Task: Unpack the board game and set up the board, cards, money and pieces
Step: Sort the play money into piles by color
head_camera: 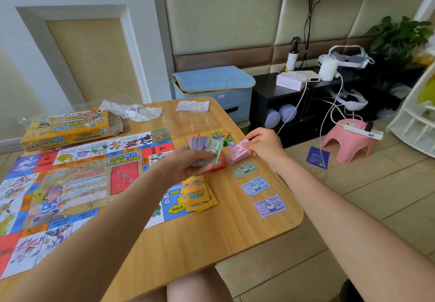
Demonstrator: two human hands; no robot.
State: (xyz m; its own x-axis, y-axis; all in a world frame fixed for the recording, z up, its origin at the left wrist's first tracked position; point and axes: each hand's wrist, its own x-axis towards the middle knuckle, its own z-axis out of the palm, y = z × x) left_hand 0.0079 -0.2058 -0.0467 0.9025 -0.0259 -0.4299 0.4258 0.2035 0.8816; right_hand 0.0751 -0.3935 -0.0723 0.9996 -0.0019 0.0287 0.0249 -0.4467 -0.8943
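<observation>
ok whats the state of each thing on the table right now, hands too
colourful paper game board: unfolded flat on the table
yellow cardboard game box: lying flat, end flap open
yellow card stack: loosely fanned on the board corner
mixed wad of play money: held in left hand
pink banknote: pinched by right hand above the pink pile
green, blue, purple notes: laid flat, apart

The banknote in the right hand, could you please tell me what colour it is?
Pink; the banknote pinched by the right hand shows best in the head view.
</observation>
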